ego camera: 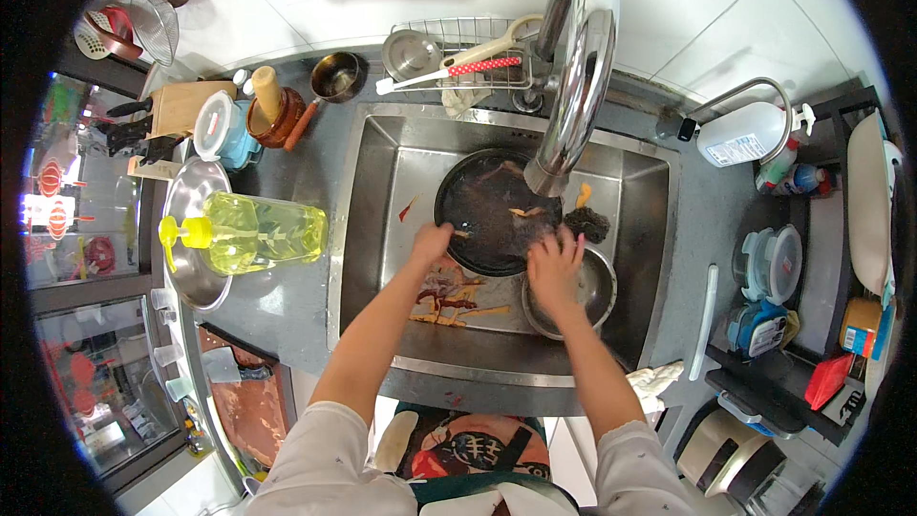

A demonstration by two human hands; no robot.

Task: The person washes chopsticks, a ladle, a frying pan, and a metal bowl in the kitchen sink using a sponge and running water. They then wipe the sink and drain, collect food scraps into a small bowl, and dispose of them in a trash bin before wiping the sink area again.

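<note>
A round black pan [494, 186] with water and a few food scraps in it lies in the stainless steel sink [415, 179], under the chrome faucet [573, 86]. My left hand [432, 242] grips its left rim. My right hand [557, 265] is at the pan's lower right edge, fingers spread, above a metal bowl [602, 290]; whether it touches the pan I cannot tell. A dark scouring pad [587, 224] sits right of the pan. Yellow and dark red peelings [451, 301] lie on the sink floor near my left forearm.
A yellow-green pump bottle [265, 233] lies across a steel dish [197, 287] left of the sink. Behind it stand a knife block [186, 107] and a small pot [337, 77]. A wire rack [458, 36] with a brush is behind the sink. Shelves with containers [770, 265] stand right.
</note>
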